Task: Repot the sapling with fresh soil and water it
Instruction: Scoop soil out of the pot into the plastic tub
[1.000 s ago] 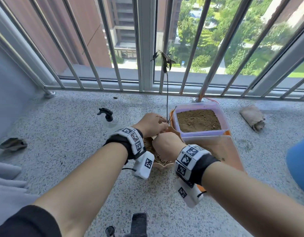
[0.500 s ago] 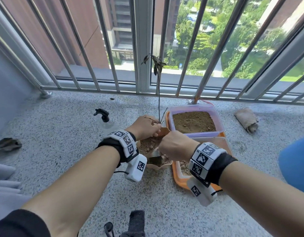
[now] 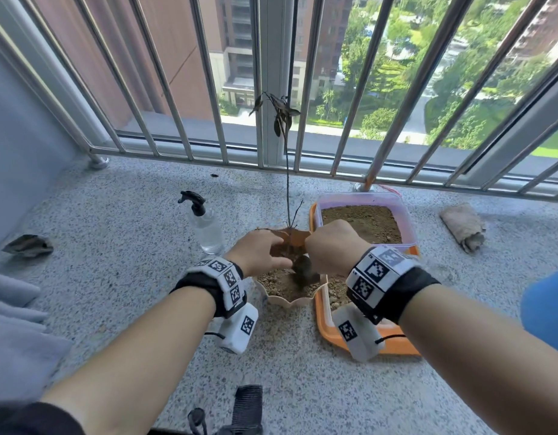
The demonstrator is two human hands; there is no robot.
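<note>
At frame centre, both hands meet over a scalloped cream pot point(image 3: 290, 298) of brown soil. Behind them the sapling point(image 3: 287, 171) rises upright, its base hidden by the knuckles. Left hand point(image 3: 258, 251) curls its fingers around the stem's foot. Right hand point(image 3: 332, 248) is closed on a dark trowel point(image 3: 302, 266); only the blade shows. Square black-and-white marker codes cover both wristbands point(image 3: 378, 277); no words are readable. Right of centre, a soil tub point(image 3: 408, 221) sits on an orange tray point(image 3: 326, 331), partly covered by the right wrist. Left of the pot stands a spray bottle point(image 3: 207, 229).
</note>
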